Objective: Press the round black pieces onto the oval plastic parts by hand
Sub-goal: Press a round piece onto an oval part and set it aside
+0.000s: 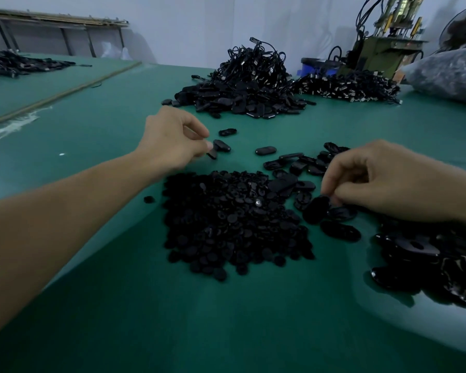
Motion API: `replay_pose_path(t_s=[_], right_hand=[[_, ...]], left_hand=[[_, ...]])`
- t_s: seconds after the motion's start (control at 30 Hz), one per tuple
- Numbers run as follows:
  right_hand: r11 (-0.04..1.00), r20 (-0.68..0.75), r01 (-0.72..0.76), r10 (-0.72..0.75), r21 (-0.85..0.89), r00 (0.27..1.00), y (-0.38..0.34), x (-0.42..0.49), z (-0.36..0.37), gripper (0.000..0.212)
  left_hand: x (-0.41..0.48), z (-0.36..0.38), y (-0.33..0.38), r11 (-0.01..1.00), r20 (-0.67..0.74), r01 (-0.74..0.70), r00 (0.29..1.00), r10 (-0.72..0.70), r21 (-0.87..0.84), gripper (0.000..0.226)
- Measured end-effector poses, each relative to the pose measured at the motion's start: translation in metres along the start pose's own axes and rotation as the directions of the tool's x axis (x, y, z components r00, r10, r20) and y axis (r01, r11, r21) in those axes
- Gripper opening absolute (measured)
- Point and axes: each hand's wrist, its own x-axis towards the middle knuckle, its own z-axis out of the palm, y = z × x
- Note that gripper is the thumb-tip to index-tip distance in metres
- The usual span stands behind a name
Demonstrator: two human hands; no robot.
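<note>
A flat heap of small round black pieces [234, 219] lies on the green table in front of me. Glossy oval plastic parts [425, 262] are heaped at the right, with more scattered ovals [299, 162] beyond the round pieces. My left hand [172, 141] reaches out past the heap and pinches an oval part [221, 146] at its fingertips, just above the table. My right hand [388, 181] hovers over the right side with curled fingers pinching another oval part [316, 210] by its edge. Two single ovals [265, 150] lie between the hands.
A tall pile of black parts with cables [248, 84] stands at the back centre, a second cable pile [347, 86] to its right. A filled plastic bag [447, 74] and a machine [382, 41] sit at the far right. Another dark pile [19, 63] lies far left.
</note>
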Motion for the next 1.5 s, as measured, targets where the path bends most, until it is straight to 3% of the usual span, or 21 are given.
replay_pose_path(t_s=[0.17, 0.27, 0.33, 0.53, 0.67, 0.77, 0.9, 1.17, 1.23, 1.33, 1.5], right_hand=[[0.999, 0.293, -0.017, 0.006, 0.036, 0.956, 0.001, -0.008, -0.009, 0.046], [1.000, 0.301, -0.023, 0.017, 0.015, 0.954, 0.002, -0.008, -0.006, 0.040], [1.000, 0.297, -0.011, 0.006, 0.016, 0.955, 0.003, -0.007, -0.004, 0.031], [0.997, 0.153, 0.080, -0.082, 0.020, 0.985, 0.000, -0.006, -0.004, 0.021], [0.968, 0.055, 0.149, -0.163, 0.202, 0.985, -0.001, -0.005, 0.001, 0.013], [0.928, 0.032, 0.168, -0.189, 0.332, 0.981, -0.007, -0.004, 0.005, 0.018], [0.901, -0.008, 0.221, -0.235, 0.373, 0.972, -0.015, -0.003, 0.012, 0.028], [0.804, -0.161, 0.255, -0.199, 0.538, 0.967, -0.031, -0.003, 0.029, 0.022], [0.831, -0.223, 0.241, -0.145, 0.502, 0.964, -0.031, 0.000, 0.035, 0.017], [0.943, -0.259, 0.217, -0.151, 0.252, 0.954, -0.029, 0.001, 0.038, 0.012], [0.972, -0.039, 0.223, -0.221, 0.071, 0.975, -0.029, -0.003, 0.038, 0.018]], left_hand=[[0.002, 0.013, 0.000, 0.985, 0.000, -0.037, 0.999, 0.037, 0.170, 0.017], [0.002, 0.015, 0.004, 0.989, -0.033, -0.027, 0.999, 0.032, 0.143, 0.009], [-0.001, 0.012, 0.007, 0.994, -0.065, -0.045, 0.997, 0.052, 0.098, 0.019], [-0.035, 0.006, 0.021, 0.991, -0.056, -0.125, 0.991, 0.122, -0.054, 0.018], [-0.066, 0.007, 0.039, 0.963, 0.030, -0.217, 0.974, 0.224, -0.162, 0.012], [-0.080, 0.008, 0.052, 0.944, 0.127, -0.245, 0.952, 0.277, -0.220, 0.006], [-0.090, 0.012, 0.058, 0.939, 0.200, -0.243, 0.935, 0.294, -0.243, 0.004], [-0.095, 0.008, 0.055, 0.941, 0.225, -0.235, 0.930, 0.291, -0.245, 0.009], [-0.094, 0.007, 0.052, 0.945, 0.179, -0.235, 0.944, 0.279, -0.229, 0.012], [-0.092, 0.004, 0.044, 0.952, 0.067, -0.227, 0.967, 0.245, -0.205, 0.010], [-0.093, -0.004, 0.034, 0.942, -0.021, -0.205, 0.978, 0.207, -0.265, 0.007]])
